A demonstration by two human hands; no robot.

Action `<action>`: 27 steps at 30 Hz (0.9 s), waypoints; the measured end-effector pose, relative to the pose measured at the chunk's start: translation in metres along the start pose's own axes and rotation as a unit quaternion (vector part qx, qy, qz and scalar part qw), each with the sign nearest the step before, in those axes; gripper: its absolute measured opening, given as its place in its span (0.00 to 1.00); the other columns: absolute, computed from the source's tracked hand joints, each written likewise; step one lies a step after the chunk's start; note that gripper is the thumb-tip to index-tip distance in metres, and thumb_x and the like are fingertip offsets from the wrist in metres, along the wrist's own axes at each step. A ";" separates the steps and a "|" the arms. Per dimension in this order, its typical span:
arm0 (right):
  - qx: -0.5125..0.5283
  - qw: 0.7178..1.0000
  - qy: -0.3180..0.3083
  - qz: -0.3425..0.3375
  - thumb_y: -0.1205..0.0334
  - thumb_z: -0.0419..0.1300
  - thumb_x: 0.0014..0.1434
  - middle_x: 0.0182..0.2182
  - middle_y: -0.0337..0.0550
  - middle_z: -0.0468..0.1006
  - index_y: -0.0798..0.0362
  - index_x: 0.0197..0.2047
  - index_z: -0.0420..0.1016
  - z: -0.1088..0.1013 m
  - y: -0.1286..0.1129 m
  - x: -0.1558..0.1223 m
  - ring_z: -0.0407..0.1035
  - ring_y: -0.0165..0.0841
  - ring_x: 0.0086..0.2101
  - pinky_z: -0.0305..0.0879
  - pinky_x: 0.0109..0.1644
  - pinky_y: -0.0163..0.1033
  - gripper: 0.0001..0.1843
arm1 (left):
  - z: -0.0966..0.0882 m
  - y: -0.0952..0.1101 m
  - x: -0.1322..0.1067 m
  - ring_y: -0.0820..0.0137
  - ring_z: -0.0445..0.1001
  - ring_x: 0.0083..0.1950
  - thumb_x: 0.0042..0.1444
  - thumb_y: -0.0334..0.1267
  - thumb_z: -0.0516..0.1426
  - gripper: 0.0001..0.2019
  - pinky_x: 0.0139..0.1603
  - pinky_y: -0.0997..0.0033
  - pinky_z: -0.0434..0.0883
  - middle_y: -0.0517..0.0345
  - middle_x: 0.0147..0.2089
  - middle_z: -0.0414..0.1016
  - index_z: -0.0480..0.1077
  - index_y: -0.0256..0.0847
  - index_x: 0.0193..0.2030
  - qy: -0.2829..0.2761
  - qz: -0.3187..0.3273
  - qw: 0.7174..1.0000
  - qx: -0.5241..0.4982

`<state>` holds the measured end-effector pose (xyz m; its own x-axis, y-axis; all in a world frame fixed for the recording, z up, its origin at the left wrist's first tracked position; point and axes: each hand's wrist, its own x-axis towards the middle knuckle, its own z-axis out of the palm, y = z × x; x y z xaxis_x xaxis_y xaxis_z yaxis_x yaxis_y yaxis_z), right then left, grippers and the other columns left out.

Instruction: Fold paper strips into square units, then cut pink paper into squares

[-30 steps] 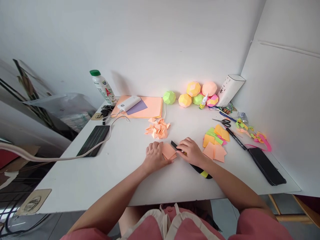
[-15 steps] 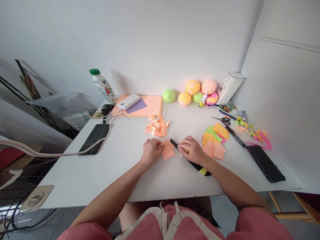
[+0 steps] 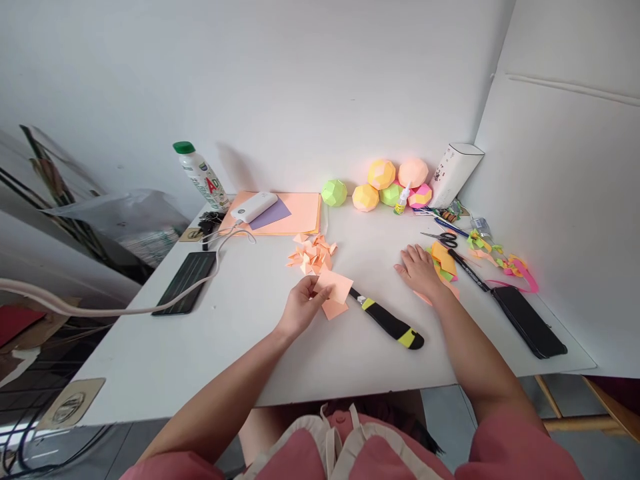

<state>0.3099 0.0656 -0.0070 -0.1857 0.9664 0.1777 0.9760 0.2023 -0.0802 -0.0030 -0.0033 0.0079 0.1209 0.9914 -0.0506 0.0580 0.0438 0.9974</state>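
My left hand (image 3: 300,305) pinches a peach paper square (image 3: 334,285) and holds it just above the white table (image 3: 260,347). A second peach piece (image 3: 334,309) lies under it. My right hand (image 3: 419,270) lies flat, fingers spread, on the stack of coloured paper squares (image 3: 443,260) to the right. A black and yellow utility knife (image 3: 387,321) lies on the table between my hands, touched by neither. A heap of folded peach paper units (image 3: 313,253) sits just beyond my left hand.
Coloured paper balls (image 3: 380,187), a glue bottle (image 3: 399,200) and a white box (image 3: 453,175) stand at the back. Scissors (image 3: 443,237), a pen (image 3: 467,270), paper scraps and a black phone (image 3: 527,321) lie at right. Peach sheets (image 3: 300,210), a power bank (image 3: 254,206), a bottle (image 3: 200,175) and a dark tablet (image 3: 187,280) lie at left.
My right hand let go of the knife and moved right onto the coloured squares. My left hand lifted one peach square off the table.
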 end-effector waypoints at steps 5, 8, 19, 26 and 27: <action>0.297 0.944 0.112 -0.095 0.53 0.50 0.62 0.43 0.52 0.74 0.53 0.43 0.70 -0.023 -0.056 -0.010 0.68 0.39 0.45 0.67 0.49 0.47 0.15 | 0.007 -0.003 -0.006 0.72 0.71 0.32 0.51 0.50 0.61 0.23 0.33 0.71 0.68 0.57 0.34 0.75 0.62 0.40 0.48 -0.047 0.002 0.999 -0.002; 0.445 0.887 0.003 -0.122 0.55 0.57 0.57 0.34 0.43 0.76 0.51 0.35 0.69 -0.030 -0.095 -0.024 0.69 0.31 0.32 0.68 0.35 0.38 0.09 | 0.010 -0.003 -0.010 0.73 0.68 0.29 0.51 0.50 0.61 0.23 0.31 0.72 0.67 0.60 0.31 0.74 0.60 0.40 0.48 -0.065 0.002 0.998 0.021; 0.421 0.905 0.050 0.036 0.59 0.54 0.56 0.35 0.45 0.80 0.53 0.36 0.77 0.010 -0.082 0.002 0.73 0.34 0.35 0.70 0.39 0.39 0.11 | 0.000 -0.004 -0.003 0.68 0.70 0.40 0.56 0.43 0.54 0.12 0.41 0.66 0.70 0.54 0.42 0.71 0.65 0.43 0.45 -0.006 0.131 0.968 0.213; 0.330 0.940 0.080 0.023 0.65 0.56 0.52 0.36 0.43 0.75 0.51 0.36 0.78 0.025 -0.069 0.024 0.68 0.31 0.29 0.67 0.38 0.40 0.10 | -0.009 -0.015 0.003 0.57 0.67 0.48 0.50 0.40 0.59 0.07 0.50 0.54 0.68 0.50 0.47 0.69 0.71 0.44 0.37 -0.168 0.206 0.857 0.440; 0.319 0.944 0.082 0.017 0.65 0.56 0.52 0.38 0.44 0.74 0.52 0.37 0.77 0.021 -0.071 0.020 0.68 0.31 0.29 0.67 0.37 0.40 0.10 | -0.009 -0.015 0.004 0.57 0.67 0.49 0.50 0.40 0.59 0.08 0.50 0.54 0.68 0.50 0.47 0.69 0.71 0.44 0.38 -0.173 0.204 0.854 0.447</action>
<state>0.2343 0.0742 -0.0184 -0.0837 0.9472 0.3094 0.7038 0.2760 -0.6546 -0.0124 0.0010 -0.0069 0.5874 0.7997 0.1244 0.6565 -0.5606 0.5047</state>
